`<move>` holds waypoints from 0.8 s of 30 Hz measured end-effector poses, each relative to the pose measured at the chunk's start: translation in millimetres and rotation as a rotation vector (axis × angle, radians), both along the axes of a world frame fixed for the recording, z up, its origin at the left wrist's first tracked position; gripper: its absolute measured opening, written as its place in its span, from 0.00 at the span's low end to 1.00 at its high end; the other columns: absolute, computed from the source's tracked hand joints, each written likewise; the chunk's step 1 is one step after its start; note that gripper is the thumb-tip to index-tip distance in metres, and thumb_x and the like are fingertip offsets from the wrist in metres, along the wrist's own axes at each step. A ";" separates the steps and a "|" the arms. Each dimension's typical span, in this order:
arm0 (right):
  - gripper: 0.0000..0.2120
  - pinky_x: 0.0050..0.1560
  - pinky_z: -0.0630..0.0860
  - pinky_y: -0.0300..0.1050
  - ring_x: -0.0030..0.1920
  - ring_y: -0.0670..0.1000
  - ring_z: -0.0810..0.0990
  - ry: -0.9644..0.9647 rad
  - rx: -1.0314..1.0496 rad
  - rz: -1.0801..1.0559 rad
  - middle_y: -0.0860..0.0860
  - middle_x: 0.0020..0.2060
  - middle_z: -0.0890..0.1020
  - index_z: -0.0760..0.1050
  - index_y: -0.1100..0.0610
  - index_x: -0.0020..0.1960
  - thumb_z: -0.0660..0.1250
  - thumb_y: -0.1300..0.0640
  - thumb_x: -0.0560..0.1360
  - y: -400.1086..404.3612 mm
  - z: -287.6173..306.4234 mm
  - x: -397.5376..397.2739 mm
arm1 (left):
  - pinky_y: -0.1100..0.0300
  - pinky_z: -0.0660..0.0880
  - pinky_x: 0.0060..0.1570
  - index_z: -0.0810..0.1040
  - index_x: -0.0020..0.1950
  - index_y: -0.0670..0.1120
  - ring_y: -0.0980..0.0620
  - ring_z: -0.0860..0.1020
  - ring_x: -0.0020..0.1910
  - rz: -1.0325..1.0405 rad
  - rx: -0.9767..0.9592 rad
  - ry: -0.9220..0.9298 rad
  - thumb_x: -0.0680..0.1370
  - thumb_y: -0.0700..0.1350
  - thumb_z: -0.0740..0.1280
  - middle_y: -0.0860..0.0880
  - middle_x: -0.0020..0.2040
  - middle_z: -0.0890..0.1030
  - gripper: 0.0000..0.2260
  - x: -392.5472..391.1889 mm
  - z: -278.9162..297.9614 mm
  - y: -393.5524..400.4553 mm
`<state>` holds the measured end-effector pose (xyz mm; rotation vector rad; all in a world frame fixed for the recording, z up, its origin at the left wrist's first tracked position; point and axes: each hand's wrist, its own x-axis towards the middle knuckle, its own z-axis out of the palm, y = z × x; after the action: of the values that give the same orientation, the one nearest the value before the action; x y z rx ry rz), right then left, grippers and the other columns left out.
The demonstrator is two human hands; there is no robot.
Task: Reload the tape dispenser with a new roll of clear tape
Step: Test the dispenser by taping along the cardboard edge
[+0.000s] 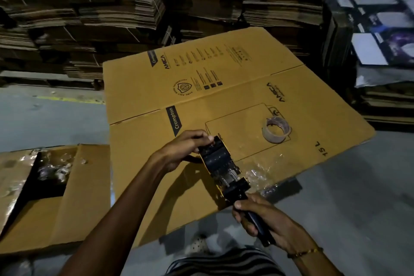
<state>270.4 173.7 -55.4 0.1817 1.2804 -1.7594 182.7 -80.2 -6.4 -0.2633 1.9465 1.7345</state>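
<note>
1. Your left hand [187, 144] curls around the far end of the black hand-held tape dispenser with yellow edging [220, 164]; your right hand [261, 219] is wrapped around its dark handle.
2. The roll of clear tape on a cardboard core [276, 129] lies flat on the flattened brown printed cardboard carton [224, 101], apart from the dispenser, beyond and to its right.
3. Crumpled clear film [262, 171] lies just beside the dispenser.
4. At your left, an open brown cardboard box [74, 186] holds crumpled shiny scraps [52, 169].
5. Stacks of flattened cardboard [112, 11] stand behind.
</note>
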 end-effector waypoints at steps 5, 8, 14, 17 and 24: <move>0.11 0.26 0.73 0.40 0.26 0.50 0.76 0.007 0.079 -0.112 0.59 0.39 0.81 0.75 0.63 0.52 0.72 0.60 0.73 -10.3 9.5 8.1 | 0.56 0.69 0.44 0.79 0.44 0.46 0.58 0.75 0.37 -0.036 0.135 0.028 0.80 0.44 0.67 0.57 0.41 0.82 0.06 -5.7 -9.1 -3.0; 0.06 0.26 0.74 0.41 0.26 0.51 0.77 -0.075 0.067 -0.177 0.58 0.32 0.78 0.75 0.61 0.43 0.72 0.63 0.70 -8.4 18.3 7.5 | 0.60 0.73 0.46 0.80 0.45 0.45 0.60 0.80 0.43 -0.107 0.220 0.038 0.80 0.42 0.67 0.49 0.63 0.81 0.05 -15.9 -12.0 -8.0; 0.11 0.26 0.74 0.43 0.25 0.52 0.77 -0.020 0.098 -0.109 0.58 0.32 0.77 0.72 0.62 0.46 0.74 0.63 0.71 10.0 23.0 6.3 | 0.53 0.74 0.48 0.81 0.44 0.44 0.50 0.78 0.54 -0.289 0.321 -0.039 0.75 0.39 0.69 0.43 0.68 0.77 0.01 -41.7 -10.9 -10.0; 0.11 0.28 0.75 0.45 0.27 0.53 0.77 0.050 0.183 -0.077 0.58 0.33 0.78 0.72 0.62 0.50 0.73 0.65 0.73 14.7 21.7 7.8 | 0.55 0.75 0.47 0.82 0.45 0.45 0.49 0.77 0.56 -0.398 0.163 0.009 0.75 0.40 0.72 0.45 0.63 0.80 0.01 -53.4 -9.9 -3.3; 0.16 0.32 0.76 0.48 0.28 0.56 0.77 0.150 0.412 -0.191 0.60 0.31 0.78 0.72 0.66 0.55 0.75 0.64 0.72 20.6 17.2 16.8 | 0.62 0.71 0.33 0.81 0.51 0.44 0.53 0.74 0.37 -0.465 -0.082 0.109 0.76 0.45 0.73 0.48 0.42 0.81 0.07 -56.0 -19.0 11.0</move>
<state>287.2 194.3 -38.2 0.4241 1.7785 -1.6704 126.8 -69.2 -25.4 0.2454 1.9622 1.3896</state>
